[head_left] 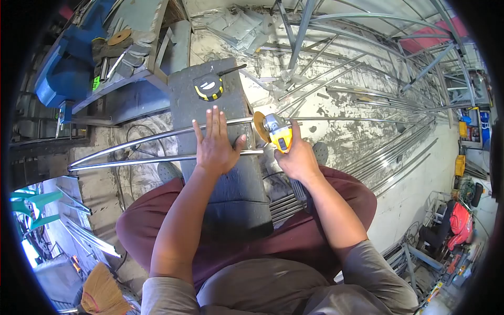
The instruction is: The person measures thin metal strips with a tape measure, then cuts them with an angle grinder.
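Note:
My left hand (216, 142) lies with its fingers spread over two shiny metal tubes on a dark bench (202, 114). The upper tube (149, 138) and lower tube (131, 161) converge at the far left. My right hand (300, 156) is wrapped round a yellow and grey angle grinder (278, 134). Its brown disc (260, 126) stands upright beside the upper tube, at the bench's right edge; whether they touch I cannot tell. A black and yellow tape measure (208, 87) sits on the bench beyond my left hand, near a dark pointed tool (231, 69).
Several long metal tubes (391, 157) lie on the floor at the right. A metal frame (310, 23) rises beyond them. At the left stand a blue machine (65, 68) and a metal table (152, 68) bearing gloves. A broom (102, 294) is at the lower left.

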The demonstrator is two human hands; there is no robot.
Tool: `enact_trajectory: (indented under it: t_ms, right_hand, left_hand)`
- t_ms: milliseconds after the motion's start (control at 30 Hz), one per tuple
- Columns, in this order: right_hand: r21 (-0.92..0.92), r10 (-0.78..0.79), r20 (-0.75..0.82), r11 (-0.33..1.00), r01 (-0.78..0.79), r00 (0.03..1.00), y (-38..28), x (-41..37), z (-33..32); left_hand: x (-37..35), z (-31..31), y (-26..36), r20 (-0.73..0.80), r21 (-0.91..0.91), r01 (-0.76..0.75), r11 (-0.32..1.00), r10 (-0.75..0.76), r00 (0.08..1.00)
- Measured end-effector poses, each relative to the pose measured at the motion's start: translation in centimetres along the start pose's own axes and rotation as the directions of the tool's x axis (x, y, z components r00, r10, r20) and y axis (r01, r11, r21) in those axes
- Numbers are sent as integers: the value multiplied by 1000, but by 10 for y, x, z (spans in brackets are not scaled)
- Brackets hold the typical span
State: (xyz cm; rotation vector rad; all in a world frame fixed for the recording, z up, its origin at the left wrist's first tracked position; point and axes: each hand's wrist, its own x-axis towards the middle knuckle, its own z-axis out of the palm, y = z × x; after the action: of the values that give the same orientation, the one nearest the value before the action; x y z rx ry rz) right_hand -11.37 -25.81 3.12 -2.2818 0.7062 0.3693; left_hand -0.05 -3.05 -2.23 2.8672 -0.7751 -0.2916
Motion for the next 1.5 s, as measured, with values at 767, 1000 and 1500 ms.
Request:
enact_trajectory:
  t_ms: [767, 1000, 1500]
  right_hand:
    - [842, 33, -11, 540, -8, 999, 161, 22, 7]
    - [934, -8, -29, 356, 30, 1000, 144, 16, -32]
    - [901, 143, -172, 424, 97, 975, 163, 38, -31]
  left_hand:
    - [61, 29, -24, -124, 40, -345, 938, 348, 929]
    - [26, -56, 53, 213, -45, -503, 863, 501, 839]
    - [-153, -229, -87, 279, 61, -244, 968, 218, 935]
